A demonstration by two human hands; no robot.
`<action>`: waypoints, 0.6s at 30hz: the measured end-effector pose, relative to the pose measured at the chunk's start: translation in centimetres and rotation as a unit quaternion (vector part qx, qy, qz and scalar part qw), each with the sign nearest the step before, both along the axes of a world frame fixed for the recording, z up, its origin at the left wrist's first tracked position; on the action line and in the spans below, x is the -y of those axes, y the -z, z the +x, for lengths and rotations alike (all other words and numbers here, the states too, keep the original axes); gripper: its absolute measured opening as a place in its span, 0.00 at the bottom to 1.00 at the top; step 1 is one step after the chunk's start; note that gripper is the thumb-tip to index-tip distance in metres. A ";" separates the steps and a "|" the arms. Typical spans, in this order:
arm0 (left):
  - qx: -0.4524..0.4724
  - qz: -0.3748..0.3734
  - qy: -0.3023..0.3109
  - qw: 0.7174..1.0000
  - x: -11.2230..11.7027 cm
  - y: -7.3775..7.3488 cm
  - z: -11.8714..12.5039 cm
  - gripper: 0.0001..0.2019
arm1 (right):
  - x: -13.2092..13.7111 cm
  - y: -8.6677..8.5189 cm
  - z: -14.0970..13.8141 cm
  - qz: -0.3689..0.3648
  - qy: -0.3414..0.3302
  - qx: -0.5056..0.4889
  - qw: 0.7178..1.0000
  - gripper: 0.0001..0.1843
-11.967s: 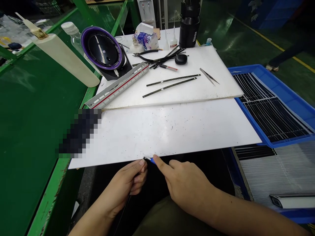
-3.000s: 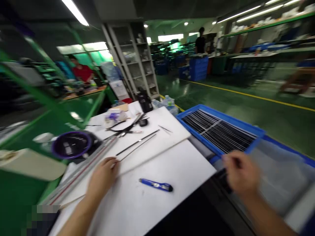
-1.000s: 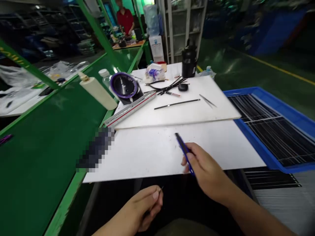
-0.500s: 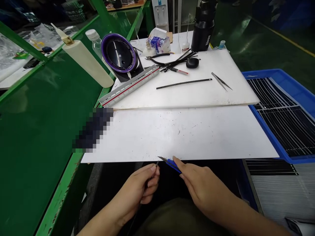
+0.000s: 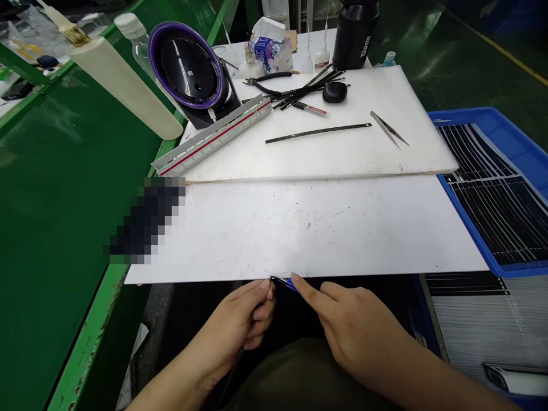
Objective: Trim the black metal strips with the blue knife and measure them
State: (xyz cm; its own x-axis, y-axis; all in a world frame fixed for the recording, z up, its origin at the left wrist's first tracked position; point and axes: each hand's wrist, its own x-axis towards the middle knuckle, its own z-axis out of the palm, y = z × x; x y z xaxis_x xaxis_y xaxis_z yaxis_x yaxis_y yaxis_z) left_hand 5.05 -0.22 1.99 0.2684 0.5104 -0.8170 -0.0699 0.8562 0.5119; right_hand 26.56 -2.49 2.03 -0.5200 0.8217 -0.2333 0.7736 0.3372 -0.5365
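Observation:
At the near edge of the white board (image 5: pixel 325 234), my left hand (image 5: pixel 250 319) is closed in a pinch on the end of a thin black strip (image 5: pixel 233 368). The strip's tail hangs down below that hand, and most of it is hidden by the fingers. A blue-handled knife (image 5: pixel 291 285) with a narrow pointed blade is gripped in my right hand (image 5: pixel 349 319), index finger stretched along it. Its tip reaches the strip's end at my left fingertips; whether blade and strip touch I cannot tell.
On a white foam slab (image 5: pixel 325 157) lie one black strip (image 5: pixel 319 133), tweezers (image 5: pixel 389 130), cutting pliers (image 5: pixel 269 83), a scale ruler (image 5: pixel 214 137) and a bundle of strips. A purple-rimmed fan (image 5: pixel 188 65) and black bottle (image 5: pixel 356 37) stand behind. Right, a blue tray (image 5: pixel 475 228) holds strips.
My right hand has brought the knife left and its tip now meets the left fingertips. The camera view has shifted slightly; the left hand keeps its pinch.

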 end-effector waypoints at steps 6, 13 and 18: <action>-0.019 0.002 -0.008 1.000 -0.1 -0.2 0.4 0.16 | -0.4 -0.1 0.1 -0.005 -0.011 0.005 1.000 0.39; -0.023 -0.001 -0.009 1.000 0.0 -0.1 0.4 0.17 | -0.5 -0.2 0.1 0.021 -0.033 0.030 0.999 0.40; -0.032 0.005 -0.009 0.999 0.0 -0.1 0.6 0.18 | -0.3 -0.3 0.0 0.059 -0.050 0.056 0.995 0.42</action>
State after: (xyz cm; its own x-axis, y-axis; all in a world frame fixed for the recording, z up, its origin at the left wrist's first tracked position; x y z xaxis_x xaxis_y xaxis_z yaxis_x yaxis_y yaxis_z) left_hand 5.70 -0.21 2.14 0.2057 0.5230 -0.8272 -0.0519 0.8499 0.5244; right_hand 26.60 -2.17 2.35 -0.5771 0.7918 -0.1999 0.7856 0.4713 -0.4010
